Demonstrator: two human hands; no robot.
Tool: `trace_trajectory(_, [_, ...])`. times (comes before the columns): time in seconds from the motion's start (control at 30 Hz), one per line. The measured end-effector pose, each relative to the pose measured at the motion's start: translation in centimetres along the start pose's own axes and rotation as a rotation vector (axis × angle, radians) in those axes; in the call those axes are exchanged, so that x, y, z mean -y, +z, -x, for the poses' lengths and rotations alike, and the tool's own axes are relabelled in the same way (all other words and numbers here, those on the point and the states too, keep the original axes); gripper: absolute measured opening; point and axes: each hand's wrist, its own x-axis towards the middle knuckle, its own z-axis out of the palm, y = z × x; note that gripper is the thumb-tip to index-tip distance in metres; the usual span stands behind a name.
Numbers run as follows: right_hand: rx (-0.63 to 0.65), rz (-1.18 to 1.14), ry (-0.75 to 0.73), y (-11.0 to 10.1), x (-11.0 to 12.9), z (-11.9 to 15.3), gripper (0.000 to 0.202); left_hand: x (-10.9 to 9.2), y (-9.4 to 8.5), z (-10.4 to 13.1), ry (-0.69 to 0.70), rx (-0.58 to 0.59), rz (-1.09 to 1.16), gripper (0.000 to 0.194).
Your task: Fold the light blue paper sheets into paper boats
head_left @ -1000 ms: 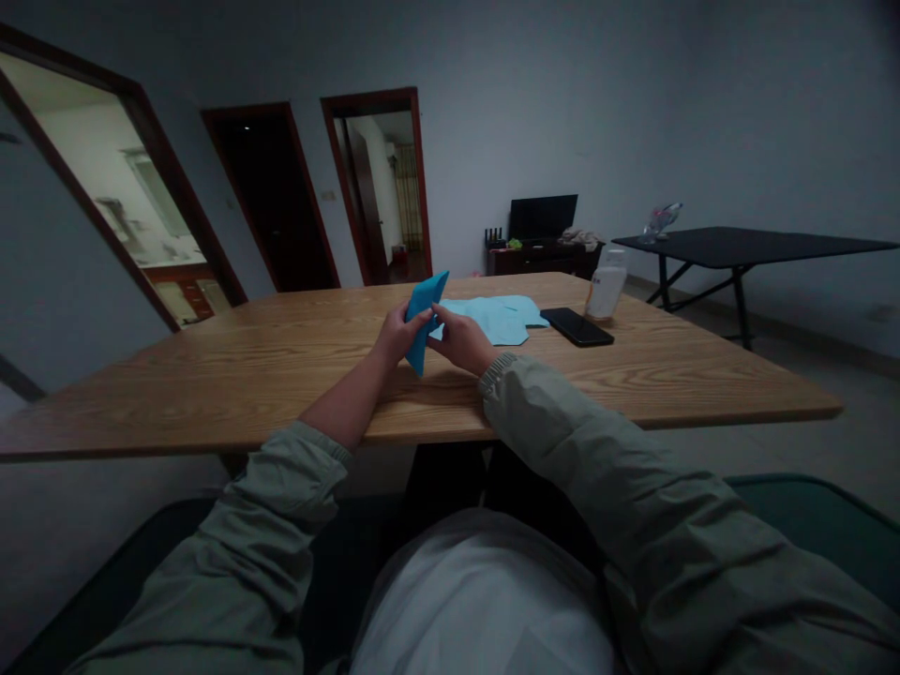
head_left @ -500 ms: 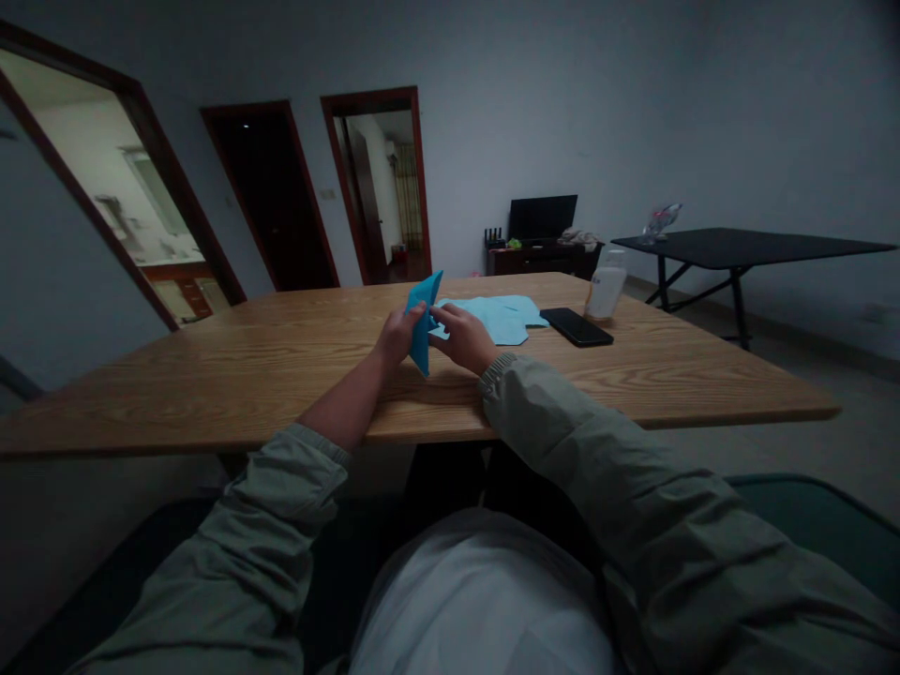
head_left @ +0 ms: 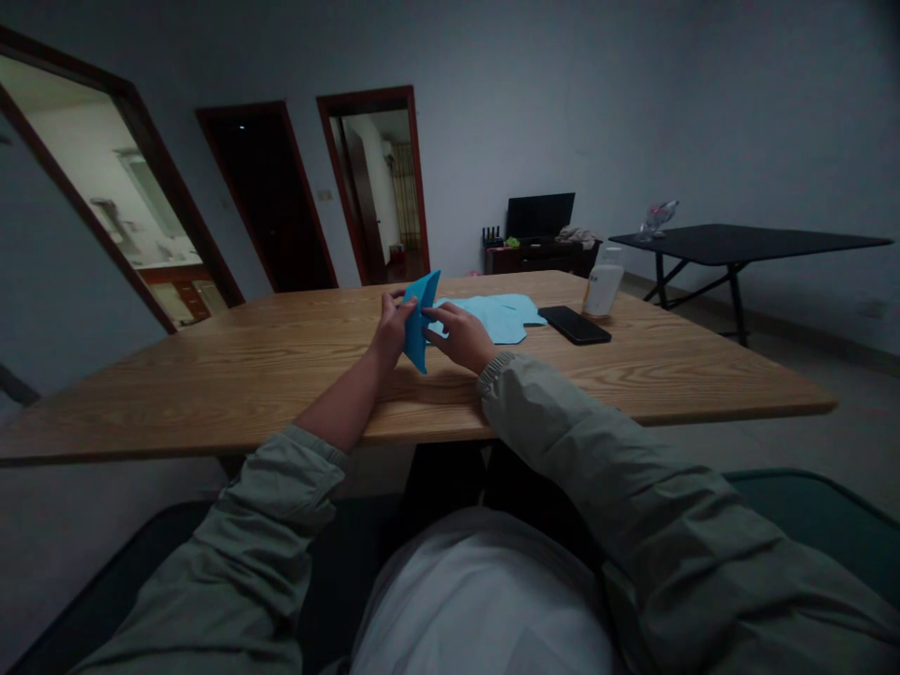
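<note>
My left hand holds a piece of folded blue paper on edge above the wooden table, with its fingers behind it and its thumb on the near face. From the other side, my right hand reaches to the middle of the folded paper, fingers bent and their tips at a fold. Exactly what those fingertips pinch is too small to make out clearly. Behind my right hand, light-blue cut sheets lie flat on the tabletop.
A black phone lies right of the sheets, beside a white bottle. The wooden table's front edge runs under my forearms. Farther back stand a black folding table and a dark cabinet with a screen.
The fingers of my left hand have spread a little behind the folded paper, which has turned slightly. My right hand keeps its place at the paper. The view has shifted slightly.
</note>
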Motion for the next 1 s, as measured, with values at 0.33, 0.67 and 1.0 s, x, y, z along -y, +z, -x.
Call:
trace_trajectory(0.33, [-0.039,-0.084,0.014,0.9,-0.6,-0.1,0.057,0.6,-0.1,-0.5,0.081,0.103,-0.026,0.024])
trace_trajectory(0.67, [-0.022,-0.094,0.030,1.0,-0.7,-0.2,0.068,0.7,-0.2,-0.5,0.096,0.144,-0.021,0.029])
trace_trajectory(1.0, [-0.005,-0.062,0.037,0.6,-0.4,-0.3,0.059,0.4,-0.2,-0.1,0.064,0.027,-0.079,0.025])
